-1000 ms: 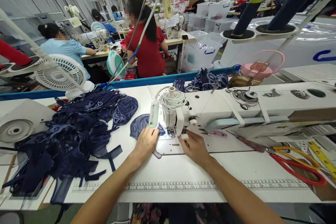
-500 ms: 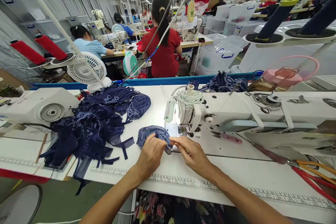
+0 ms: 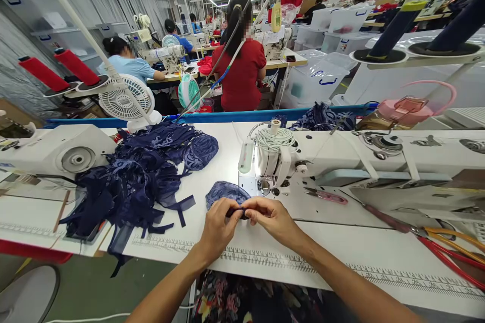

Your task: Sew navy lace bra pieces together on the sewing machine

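A navy patterned, cup-shaped fabric piece (image 3: 226, 191) lies on the white table just left of the sewing machine's needle area (image 3: 264, 186). Both hands pinch its near edge, fingertips almost meeting. My left hand (image 3: 220, 224) is closed on that edge from the left, thumb and forefinger together. From the right, my right hand (image 3: 271, 217) pinches the same edge. The fingers cover part of the fabric. Left of my hands spreads a heap of navy fabric pieces with straps (image 3: 140, 171), with a similar rounded piece (image 3: 200, 151) at its right end.
Pink-handled snips (image 3: 329, 196) lie under the machine arm, and large scissors (image 3: 450, 242) sit at the right. A ruler strip (image 3: 288, 261) runs along the front edge. At the back left stands a white fan (image 3: 127, 98). A co-worker in red (image 3: 240, 75) sits ahead.
Both hands have come closer together and slightly lower, fingertips now nearly touching at the fabric's near edge. The fabric piece has shifted a little to the right. The co-worker in red has turned their head.
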`<state>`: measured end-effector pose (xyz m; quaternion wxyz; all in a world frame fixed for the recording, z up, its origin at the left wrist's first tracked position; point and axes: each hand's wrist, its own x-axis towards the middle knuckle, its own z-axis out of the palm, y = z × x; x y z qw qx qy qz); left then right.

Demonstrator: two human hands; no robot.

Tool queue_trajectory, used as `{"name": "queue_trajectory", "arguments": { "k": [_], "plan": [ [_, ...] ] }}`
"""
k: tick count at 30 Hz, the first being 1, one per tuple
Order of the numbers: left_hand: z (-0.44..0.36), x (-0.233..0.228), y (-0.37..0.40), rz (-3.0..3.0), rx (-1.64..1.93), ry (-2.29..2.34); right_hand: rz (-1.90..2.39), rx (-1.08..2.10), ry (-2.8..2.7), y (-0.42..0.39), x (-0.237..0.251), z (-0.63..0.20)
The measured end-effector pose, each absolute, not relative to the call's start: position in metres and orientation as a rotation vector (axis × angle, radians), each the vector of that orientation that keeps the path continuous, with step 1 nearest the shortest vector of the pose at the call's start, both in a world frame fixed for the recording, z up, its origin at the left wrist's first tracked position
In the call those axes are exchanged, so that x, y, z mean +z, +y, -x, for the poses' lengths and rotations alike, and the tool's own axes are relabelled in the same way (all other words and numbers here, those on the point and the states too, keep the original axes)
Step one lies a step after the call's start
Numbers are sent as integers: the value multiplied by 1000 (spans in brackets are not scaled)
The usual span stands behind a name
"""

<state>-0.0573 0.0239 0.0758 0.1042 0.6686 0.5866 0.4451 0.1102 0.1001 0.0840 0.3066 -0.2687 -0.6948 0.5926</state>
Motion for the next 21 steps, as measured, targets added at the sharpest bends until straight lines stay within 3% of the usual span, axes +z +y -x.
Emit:
{"name": "queue_trajectory", "arguments": {
  "k": [8,16,21],
  "plan": [
    [55,85,24,-1683,1352,1608,839,1239,-1993,96,94,-106],
    [92,106,2,-1497,1291,1594,609,1306,-2189,106,99,-76],
    [111,123,-27,-1534,1240,1718,727,842,-2347,144,90,-17]
  ]
}}
